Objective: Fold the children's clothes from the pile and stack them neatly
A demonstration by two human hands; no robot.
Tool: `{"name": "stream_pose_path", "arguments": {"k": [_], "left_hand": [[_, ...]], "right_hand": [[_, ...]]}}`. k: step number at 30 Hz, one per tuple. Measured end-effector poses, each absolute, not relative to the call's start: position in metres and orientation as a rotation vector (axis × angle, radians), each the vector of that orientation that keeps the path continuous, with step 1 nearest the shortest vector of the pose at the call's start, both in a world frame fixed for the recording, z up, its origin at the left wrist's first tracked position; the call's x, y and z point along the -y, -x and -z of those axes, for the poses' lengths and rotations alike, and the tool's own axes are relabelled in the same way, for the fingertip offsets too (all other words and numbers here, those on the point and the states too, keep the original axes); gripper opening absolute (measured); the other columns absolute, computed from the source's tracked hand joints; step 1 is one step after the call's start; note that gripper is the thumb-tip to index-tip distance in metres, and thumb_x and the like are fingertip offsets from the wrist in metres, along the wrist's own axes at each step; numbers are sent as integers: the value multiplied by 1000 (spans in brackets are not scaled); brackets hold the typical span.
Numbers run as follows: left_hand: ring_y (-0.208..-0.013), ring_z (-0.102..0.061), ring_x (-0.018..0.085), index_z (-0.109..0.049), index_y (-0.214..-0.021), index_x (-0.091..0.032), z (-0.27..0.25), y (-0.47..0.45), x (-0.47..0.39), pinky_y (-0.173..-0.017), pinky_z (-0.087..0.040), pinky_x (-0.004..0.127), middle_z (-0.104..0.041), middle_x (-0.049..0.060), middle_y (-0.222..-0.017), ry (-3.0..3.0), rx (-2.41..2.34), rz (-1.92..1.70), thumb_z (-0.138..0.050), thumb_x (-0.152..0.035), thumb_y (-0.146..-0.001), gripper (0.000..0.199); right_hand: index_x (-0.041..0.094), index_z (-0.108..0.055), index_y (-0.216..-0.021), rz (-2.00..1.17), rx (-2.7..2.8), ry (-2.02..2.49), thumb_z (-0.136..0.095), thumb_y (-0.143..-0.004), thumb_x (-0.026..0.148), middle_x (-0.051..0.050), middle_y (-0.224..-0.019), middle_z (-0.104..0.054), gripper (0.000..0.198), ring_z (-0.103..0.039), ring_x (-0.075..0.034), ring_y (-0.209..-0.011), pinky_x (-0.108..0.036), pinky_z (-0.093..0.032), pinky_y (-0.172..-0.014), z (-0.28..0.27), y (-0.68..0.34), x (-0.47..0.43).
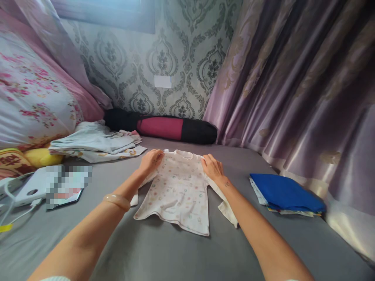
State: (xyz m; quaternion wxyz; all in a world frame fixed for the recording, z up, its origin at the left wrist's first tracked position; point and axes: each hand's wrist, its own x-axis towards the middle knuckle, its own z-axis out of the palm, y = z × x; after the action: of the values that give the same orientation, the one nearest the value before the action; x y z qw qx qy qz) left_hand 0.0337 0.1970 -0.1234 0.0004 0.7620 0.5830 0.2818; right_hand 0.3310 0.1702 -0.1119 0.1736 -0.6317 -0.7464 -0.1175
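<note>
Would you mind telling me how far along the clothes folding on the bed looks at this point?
Done: a folded stack topped with blue cloth lies at the right. In hand: a small printed shirt lies spread flat, the left hand and right hand at its shoulders; no fold shows yet. Left: a loose pile of pale garments beside the floral pillow.

A: The shirt [178, 191] under both hands looks like soft matt cotton, thin, with a faint print.

B: And the sheet [164, 253] it lies on?

A: Plain grey cloth, matt and smooth. Right of the shirt, the blue stack [285, 193] is flat matt fabric too.

B: The curtain [293, 89] behind that stack?

A: Satiny, with a clear sheen. The bangle [117, 201] left of the shirt is glossy and smooth, like polished stone.
</note>
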Motion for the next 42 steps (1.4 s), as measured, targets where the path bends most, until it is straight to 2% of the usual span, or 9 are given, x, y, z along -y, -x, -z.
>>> {"name": "stream_pose_path", "arguments": {"k": [17, 28, 33, 38, 40, 42], "left_hand": [[-90, -61, 24, -68, -100, -19, 154, -24, -264, -79, -44, 31, -68, 11, -100, -2433, -1803, -702, -39, -34, -88, 35], [-92, -63, 24, -69, -95, -22, 174, -33, -286, -72, -43, 28, -69, 10, -99, -2388, -1843, -577, -42, -31, -88, 30], [-96, -62, 24, -64, -106, -19, 170, -37, -285, -74, -43, 29, -68, 11, -104, -2291, -1911, -372, -40, -31, -90, 31], [-105, -57, 30, -61, -110, -14, 154, -57, -271, -83, -42, 37, -61, 16, -112, -2484, -2051, -254, -42, -27, -91, 30], [-105, -56, 29, -61, -110, -15, 153, -68, -263, -86, -42, 39, -62, 15, -110, -2639, -1884, -288, -41, -27, -92, 29], [-103, -58, 26, -61, -109, -15, 158, -77, -256, -88, -42, 37, -63, 14, -109, -2737, -1646, -298, -37, -29, -95, 31]], "right_hand": [[21, -59, -103, 140, 2213, 1858, -32, -99, 32, -8, -108, -63, 29, -60, -19, -94, -29, -38, -73, 153, -324, -237], [19, -59, -103, 55, 2206, 1910, -34, -98, 33, -10, -110, -63, 29, -61, -21, -96, -30, -39, -75, 171, -327, -251], [19, -59, -106, 18, 2174, 1971, -38, -96, 33, -10, -111, -63, 28, -60, -22, -97, -32, -40, -78, 173, -328, -254], [13, -60, -108, 158, 2141, 1961, -38, -93, 21, -17, -116, -60, 28, -54, -27, -109, -38, -36, -91, 166, -313, -248], [12, -60, -112, 174, 2181, 1891, -34, -92, 16, -17, -121, -59, 33, -51, -27, -113, -39, -34, -95, 166, -300, -241], [10, -55, -123, 122, 2227, 1816, -32, -94, 20, -18, -131, -54, 38, -45, -28, -122, -40, -31, -101, 169, -286, -233]]}}
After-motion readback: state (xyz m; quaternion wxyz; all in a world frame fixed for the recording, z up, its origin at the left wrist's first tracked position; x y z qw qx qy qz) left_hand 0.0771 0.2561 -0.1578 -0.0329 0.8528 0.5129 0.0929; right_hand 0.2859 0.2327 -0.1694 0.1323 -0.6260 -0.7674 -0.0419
